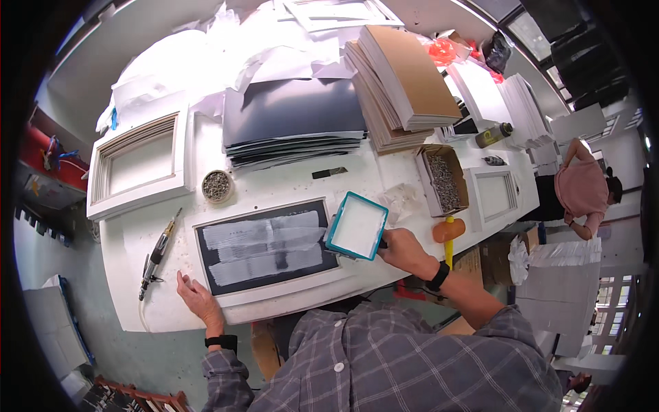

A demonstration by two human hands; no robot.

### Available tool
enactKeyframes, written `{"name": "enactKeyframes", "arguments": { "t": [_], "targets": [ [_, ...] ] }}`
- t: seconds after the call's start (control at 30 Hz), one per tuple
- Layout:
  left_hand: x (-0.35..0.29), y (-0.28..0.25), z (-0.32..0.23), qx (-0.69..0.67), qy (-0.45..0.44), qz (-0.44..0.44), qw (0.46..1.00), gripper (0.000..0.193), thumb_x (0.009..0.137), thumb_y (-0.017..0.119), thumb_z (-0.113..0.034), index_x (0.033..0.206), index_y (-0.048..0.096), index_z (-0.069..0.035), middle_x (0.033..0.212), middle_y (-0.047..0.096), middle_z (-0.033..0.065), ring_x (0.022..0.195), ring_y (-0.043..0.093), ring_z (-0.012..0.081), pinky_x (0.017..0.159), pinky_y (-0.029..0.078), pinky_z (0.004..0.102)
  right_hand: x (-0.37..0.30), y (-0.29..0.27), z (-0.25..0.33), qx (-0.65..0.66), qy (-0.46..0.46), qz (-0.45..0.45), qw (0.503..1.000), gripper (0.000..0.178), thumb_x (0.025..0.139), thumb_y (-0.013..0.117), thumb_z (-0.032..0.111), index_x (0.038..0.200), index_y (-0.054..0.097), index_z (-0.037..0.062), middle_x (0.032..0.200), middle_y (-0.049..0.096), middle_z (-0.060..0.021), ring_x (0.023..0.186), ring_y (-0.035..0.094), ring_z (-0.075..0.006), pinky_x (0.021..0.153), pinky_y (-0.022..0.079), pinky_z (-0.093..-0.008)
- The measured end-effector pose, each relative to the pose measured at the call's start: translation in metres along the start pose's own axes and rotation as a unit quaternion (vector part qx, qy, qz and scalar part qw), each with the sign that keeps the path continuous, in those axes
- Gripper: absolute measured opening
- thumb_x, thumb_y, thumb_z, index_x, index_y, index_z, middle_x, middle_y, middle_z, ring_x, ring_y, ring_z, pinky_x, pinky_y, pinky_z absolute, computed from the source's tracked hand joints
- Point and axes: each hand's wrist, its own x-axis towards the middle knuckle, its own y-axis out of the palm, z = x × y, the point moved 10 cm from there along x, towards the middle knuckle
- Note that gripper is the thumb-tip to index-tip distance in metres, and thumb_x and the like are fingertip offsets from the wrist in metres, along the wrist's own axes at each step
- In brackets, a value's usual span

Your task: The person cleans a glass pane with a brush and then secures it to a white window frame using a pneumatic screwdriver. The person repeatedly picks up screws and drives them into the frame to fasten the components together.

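Observation:
In my right hand (405, 251) is the dark handle of a teal-rimmed rectangular box (357, 226), white on its inside. It is held over the right end of a dark panel (264, 247), which is set in a white frame (309, 280). Broad whitish streaks of a wet-looking coating cover most of the panel, leaving a dark margin around them. Next to the frame's lower left corner is my left hand (199, 300), its fingers stretched out and nothing in them. To its left lies a power screwdriver (157, 253) with a cord or hose.
Behind the panel stand a round tub of small metal pieces (217, 186), stacked white frames (185, 147), dark sheets (295, 113) and brown boards (412, 75). At right are a carton of fasteners (443, 182), an orange mallet (448, 231) and a bottle (493, 135). Another person (583, 182) stands farther right.

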Motion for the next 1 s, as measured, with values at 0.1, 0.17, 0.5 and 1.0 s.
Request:
{"name": "enactKeyframes", "arguments": {
  "t": [0.1,0.17,0.5,1.0],
  "targets": [
    [0.002,0.003,-0.001,-0.014,0.013,0.005,1.0,0.048,0.106,0.045,-0.011,0.153,0.04,-0.002,0.136,0.052,0.0227,0.124,0.056,0.0342,0.108,0.044,0.0418,-0.029,-0.035,-0.042,0.115,0.09,-0.106,0.984,0.023,0.08,0.076,0.014,0.093,0.07,-0.0041,0.083,0.07,-0.0244,0.08,0.069,-0.0433,0.071,0.054,-0.0466],
    [0.0,0.005,0.01,-0.001,0.011,0.007,1.0,0.048,0.106,0.045,-0.012,0.153,0.041,-0.002,0.136,0.052,0.0226,0.125,0.055,0.0345,0.108,0.044,0.0413,-0.048,-0.081,-0.043,0.111,0.095,-0.206,0.967,0.026,0.08,0.078,0.015,0.097,0.072,-0.0042,0.086,0.07,-0.0236,0.078,0.07,-0.0406,0.071,0.054,-0.0421],
    [0.002,0.01,0.028,-0.005,0.033,-0.006,0.999,0.046,0.109,0.046,-0.015,0.152,0.042,-0.002,0.139,0.053,0.021,0.124,0.056,0.0313,0.105,0.044,0.0378,-0.089,-0.119,-0.145,0.15,0.298,-0.196,0.922,0.051,0.087,0.077,0.037,0.101,0.068,-0.0119,0.086,0.072,-0.0242,0.078,0.072,-0.0324,0.074,0.055,-0.0399],
    [0.001,0.009,0.026,-0.013,0.027,0.0,1.0,0.046,0.109,0.046,-0.015,0.152,0.041,-0.001,0.143,0.053,0.0223,0.125,0.057,0.0307,0.104,0.044,0.0367,-0.074,-0.08,-0.167,0.126,0.226,-0.252,0.933,0.051,0.085,0.079,0.038,0.101,0.07,-0.0102,0.088,0.071,-0.028,0.083,0.072,-0.0409,0.078,0.056,-0.0436]
  ]
}}
